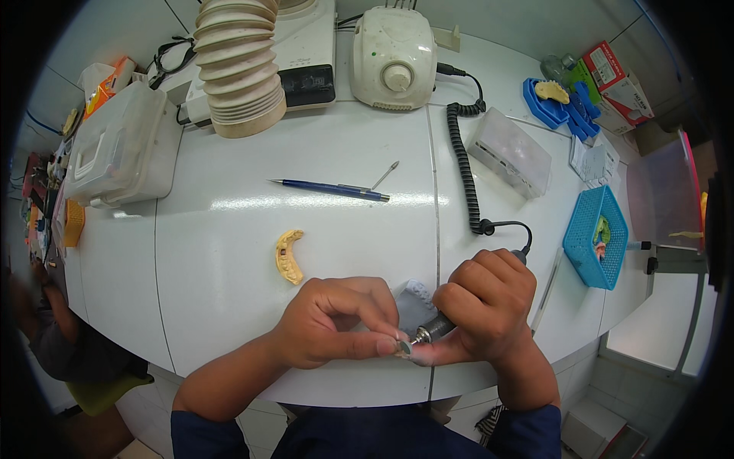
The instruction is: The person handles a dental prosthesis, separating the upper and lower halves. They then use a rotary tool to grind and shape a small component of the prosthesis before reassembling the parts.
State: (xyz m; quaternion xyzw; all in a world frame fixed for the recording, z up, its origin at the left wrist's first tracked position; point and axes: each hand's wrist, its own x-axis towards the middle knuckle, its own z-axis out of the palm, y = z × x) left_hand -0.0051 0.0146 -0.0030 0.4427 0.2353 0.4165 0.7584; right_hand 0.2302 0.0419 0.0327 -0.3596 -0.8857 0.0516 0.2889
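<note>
My right hand point(489, 306) is wrapped round a dark rotary handpiece point(437, 328), its metal nose pointing left. At the nose sits a small round grey disc point(405, 348). My left hand point(340, 317) is closed in a pinch right at this tip; the tiny piece between its fingertips is mostly hidden. Fingertips of both hands meet there, low over the table's near edge. Just beyond them stands a grey dental model point(417, 304), partly covered by my hands. Left of it a yellow curved dental model point(289, 257) lies on the table.
Farther off lie a blue mechanical pencil point(332, 189) and a small bur point(386, 175). A coiled cord point(461, 161) links the handpiece to a white control unit point(394, 61). A ribbed suction hose point(238, 69) hangs at back left. On the right are a clear box point(511, 153) and a blue basket point(595, 239).
</note>
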